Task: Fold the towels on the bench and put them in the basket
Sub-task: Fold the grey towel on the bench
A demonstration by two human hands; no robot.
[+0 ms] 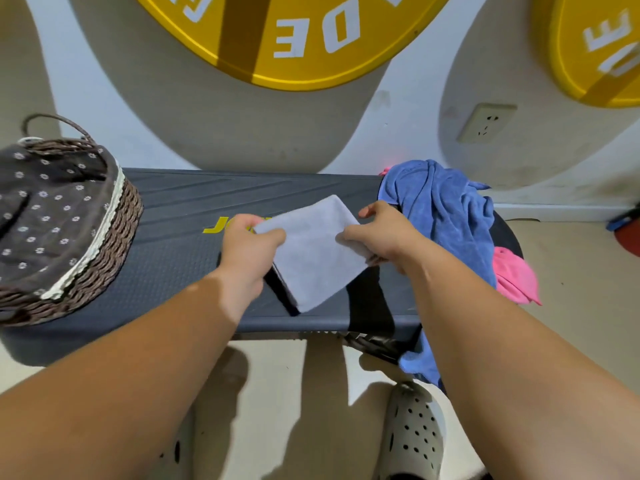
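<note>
Fingers of the left hand [247,245] and right hand [379,235] curl round opposite edges of the folded grey towel [313,252] at frame centre, probably squaring it on the bench [180,244] before the basket [114,233], middle left.

Bright indoor light, src above. Big soft-edged shadows of yellow discs [304,69] drop down wall [412,98]; darker shadows on floor [277,375] under tabletop [180,258]. Heavy fisheye bend at edges, basket [116,237] warped. Grey towel [311,251] edges a bit motion-soft; rest sharp. Colours vivid.
</note>
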